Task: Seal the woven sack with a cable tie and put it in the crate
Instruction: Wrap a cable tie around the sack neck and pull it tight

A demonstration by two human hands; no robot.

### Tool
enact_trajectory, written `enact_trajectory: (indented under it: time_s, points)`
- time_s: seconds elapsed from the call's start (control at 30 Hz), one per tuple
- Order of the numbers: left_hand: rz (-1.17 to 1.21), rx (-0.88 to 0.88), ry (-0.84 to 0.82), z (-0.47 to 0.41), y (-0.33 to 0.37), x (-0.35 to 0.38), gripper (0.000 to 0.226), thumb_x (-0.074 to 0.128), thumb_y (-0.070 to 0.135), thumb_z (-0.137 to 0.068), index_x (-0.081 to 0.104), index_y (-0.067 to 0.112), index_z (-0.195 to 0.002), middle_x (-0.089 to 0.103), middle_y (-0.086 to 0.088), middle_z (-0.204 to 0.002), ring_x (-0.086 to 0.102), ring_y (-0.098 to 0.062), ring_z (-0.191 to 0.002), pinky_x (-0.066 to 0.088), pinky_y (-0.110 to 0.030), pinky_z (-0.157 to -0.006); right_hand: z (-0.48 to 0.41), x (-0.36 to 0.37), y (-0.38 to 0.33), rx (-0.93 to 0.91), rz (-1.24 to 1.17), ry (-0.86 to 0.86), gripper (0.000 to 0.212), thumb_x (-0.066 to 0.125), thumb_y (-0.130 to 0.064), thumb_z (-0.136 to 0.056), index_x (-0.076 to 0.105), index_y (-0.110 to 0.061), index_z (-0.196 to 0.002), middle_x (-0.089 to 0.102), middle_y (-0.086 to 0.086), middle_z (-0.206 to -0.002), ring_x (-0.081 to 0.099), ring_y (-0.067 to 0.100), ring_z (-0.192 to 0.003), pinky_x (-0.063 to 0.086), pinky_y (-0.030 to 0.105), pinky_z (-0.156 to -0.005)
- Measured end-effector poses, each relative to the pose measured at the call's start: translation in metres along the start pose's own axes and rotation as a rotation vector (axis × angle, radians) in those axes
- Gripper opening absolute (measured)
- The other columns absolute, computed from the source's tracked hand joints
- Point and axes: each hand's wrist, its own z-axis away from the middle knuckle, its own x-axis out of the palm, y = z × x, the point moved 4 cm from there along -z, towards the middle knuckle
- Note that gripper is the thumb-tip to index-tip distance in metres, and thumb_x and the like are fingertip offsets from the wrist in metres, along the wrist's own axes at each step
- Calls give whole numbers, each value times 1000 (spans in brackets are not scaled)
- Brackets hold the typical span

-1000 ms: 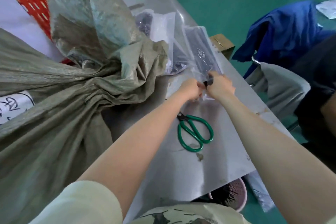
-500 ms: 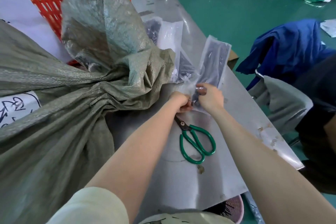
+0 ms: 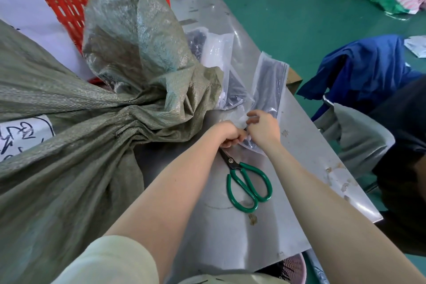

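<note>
We see only black handwritten characters on a white label [image 3: 25,136] stuck to the woven sack [image 3: 69,168], cut off at the frame's edge and too unclear for us to read.

Steel table [image 3: 265,233], scuffed, one corner peeling at the right edge. Resting on it: woven sack [image 3: 76,145], bunched neck flopped over the left part; green-handled scissors [image 3: 247,183], blades closed; clear plastic packets [image 3: 222,62] with dark contents behind the sack's neck, overlapping one another.
</note>
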Motion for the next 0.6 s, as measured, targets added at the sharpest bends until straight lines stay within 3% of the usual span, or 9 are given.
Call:
enact_trajectory:
  time_s: [0.17,0.27,0.43,0.6]
  points:
    - [103,18,118,-1,3,-9,37,43,17,-91,38,15,-54,37,7,-22,23,-2,-12,13,-3,-31,0,0,5,49,154,-7,37,48,-10,-84,58,-22,-117,68,1,-115,55,26,-116,39,42,-103]
    - [201,50,111,4,0,-22,30,41,20,-89,38,19,-59,39,7,-50,23,-1,-15,15,-5,-31,-1,-2,8,75,185,-12,38,51,-9,-81,54,-21,-117,68,2,-114,55,26,-114,32,42,-100]
    - [170,33,44,19,-11,-38,26,44,21,-89,41,20,-63,42,6,-55,31,-6,-35,17,-15,-42,8,-3,-9,1,175,96,17,48,-11,-83,52,-16,-99,67,7,-96,57,31,-102,35,39,-94]
    - [-200,-52,-166,41,-35,-44,25,49,26,-90,51,20,-66,58,10,-45,38,-2,-28,17,-14,-37,19,23,-28,45,-64,1,33,51,-19,-85,50,-8,-116,64,18,-114,59,35,-108,46,35,-83]
